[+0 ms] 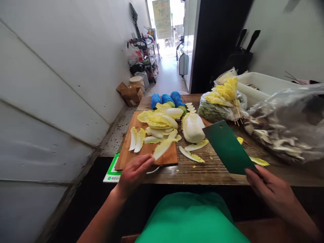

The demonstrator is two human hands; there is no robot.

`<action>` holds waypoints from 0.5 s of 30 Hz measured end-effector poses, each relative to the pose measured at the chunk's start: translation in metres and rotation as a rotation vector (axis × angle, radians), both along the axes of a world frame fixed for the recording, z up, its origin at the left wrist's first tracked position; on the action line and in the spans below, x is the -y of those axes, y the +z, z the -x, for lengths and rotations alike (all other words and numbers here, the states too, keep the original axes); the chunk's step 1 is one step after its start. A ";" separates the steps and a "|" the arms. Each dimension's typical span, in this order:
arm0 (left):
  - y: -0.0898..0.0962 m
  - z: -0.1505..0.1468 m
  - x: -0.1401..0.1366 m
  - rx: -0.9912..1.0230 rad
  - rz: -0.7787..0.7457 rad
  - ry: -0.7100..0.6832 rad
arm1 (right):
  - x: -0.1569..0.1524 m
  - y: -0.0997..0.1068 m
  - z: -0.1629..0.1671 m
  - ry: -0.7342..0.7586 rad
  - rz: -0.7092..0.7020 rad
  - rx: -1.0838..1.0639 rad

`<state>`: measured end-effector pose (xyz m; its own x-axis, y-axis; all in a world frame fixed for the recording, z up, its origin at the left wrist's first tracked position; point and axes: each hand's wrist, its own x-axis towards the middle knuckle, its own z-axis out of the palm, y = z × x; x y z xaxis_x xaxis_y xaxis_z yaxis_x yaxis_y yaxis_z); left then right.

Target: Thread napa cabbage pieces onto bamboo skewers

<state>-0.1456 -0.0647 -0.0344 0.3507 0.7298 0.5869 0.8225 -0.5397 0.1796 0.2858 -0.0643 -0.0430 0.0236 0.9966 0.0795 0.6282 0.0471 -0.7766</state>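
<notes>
My left hand [134,172] is closed on the lower end of a pale cabbage leaf [164,147], held at the front of the wooden cutting board [164,159]. My right hand [272,185] grips the handle of a cleaver with a broad green blade [227,148], raised off to the right. Yellow-white cabbage leaves [159,118] lie heaped on the board, and two cut strips [137,139] rest at its left. Beside the board's right edge sits a napa cabbage head [193,128]. Two loose leaf pieces [191,154] lie on the table before it.
Blue foam-netted vegetables [167,99] stand at the table's back edge, near pale slices [190,108]. Skewered cabbage leaves [225,93] lie on a bag of greens [215,110]. To the right are a bag of sliced mushrooms [278,136] and a white bin [265,81].
</notes>
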 end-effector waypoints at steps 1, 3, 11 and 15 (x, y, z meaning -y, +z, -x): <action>0.000 -0.011 -0.004 0.005 0.077 -0.085 | 0.001 0.003 0.002 0.010 0.044 -0.005; 0.003 -0.035 -0.019 -0.001 0.191 -0.202 | 0.003 0.005 0.003 0.026 0.109 -0.024; 0.025 -0.119 -0.088 -0.315 0.371 -0.434 | 0.011 -0.009 -0.011 0.022 0.102 -0.079; 0.024 -0.115 -0.081 -0.343 0.285 -0.249 | 0.014 -0.015 -0.019 -0.040 0.145 -0.067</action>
